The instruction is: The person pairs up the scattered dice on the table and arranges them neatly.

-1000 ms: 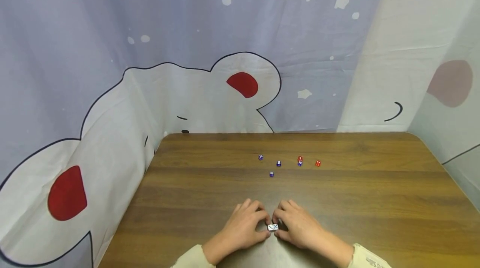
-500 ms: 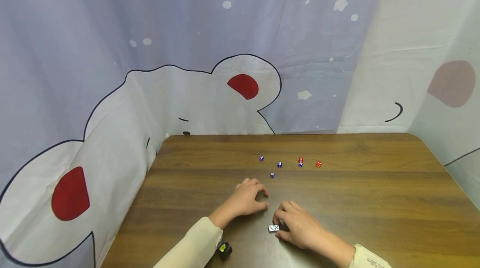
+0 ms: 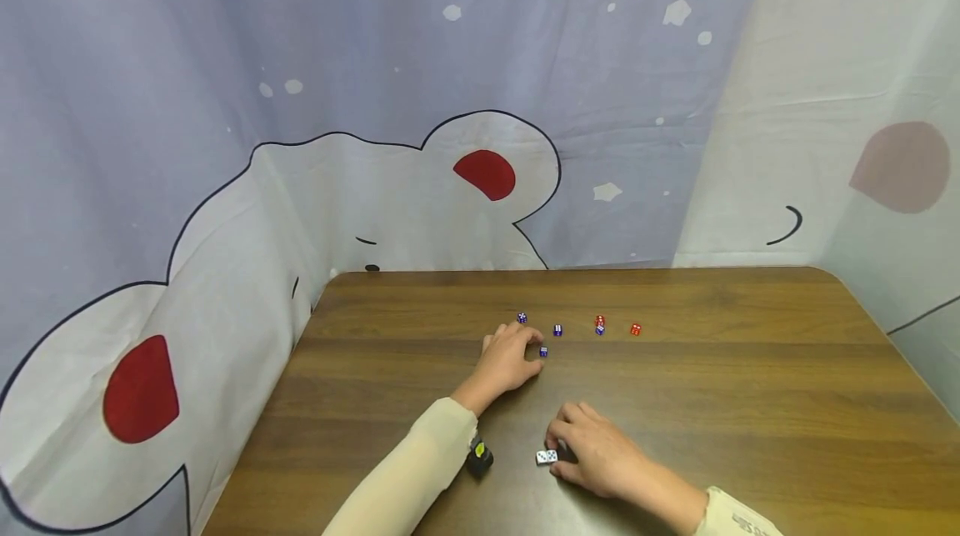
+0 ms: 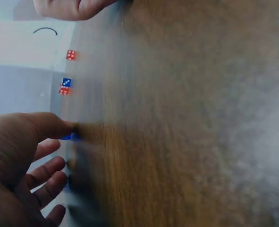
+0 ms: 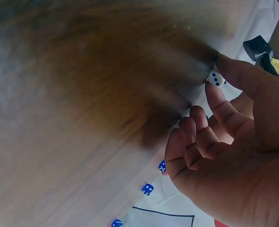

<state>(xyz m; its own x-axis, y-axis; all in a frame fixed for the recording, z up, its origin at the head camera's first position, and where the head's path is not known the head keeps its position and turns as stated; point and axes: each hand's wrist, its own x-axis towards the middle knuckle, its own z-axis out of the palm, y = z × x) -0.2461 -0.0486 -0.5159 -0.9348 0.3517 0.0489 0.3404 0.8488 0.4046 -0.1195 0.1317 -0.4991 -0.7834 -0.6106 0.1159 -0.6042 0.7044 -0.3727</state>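
Note:
In the head view, my left hand [image 3: 508,359] reaches forward over the table, its thumb and fingers parted around the near blue die [image 3: 543,351]. A gap shows between that die and the fingers there; in the left wrist view the thumb partly hides a blue die [image 4: 66,137]. My right hand [image 3: 595,448] rests low on the table, thumb and index finger at opposite sides of the right one of two white dice [image 3: 547,457], which lie side by side. From the right wrist, one white die [image 5: 216,79] shows between thumb and index finger.
Further back on the wooden table [image 3: 720,386] lie blue dice [image 3: 558,330] and a red die [image 3: 636,329]. One blue die [image 3: 600,330] sits close against another red die [image 3: 600,320]. A patterned curtain [image 3: 420,202] hangs behind the table.
My left hand has left the white dice and moved forward to the near blue die. The right hand and both white dice have stayed in place.

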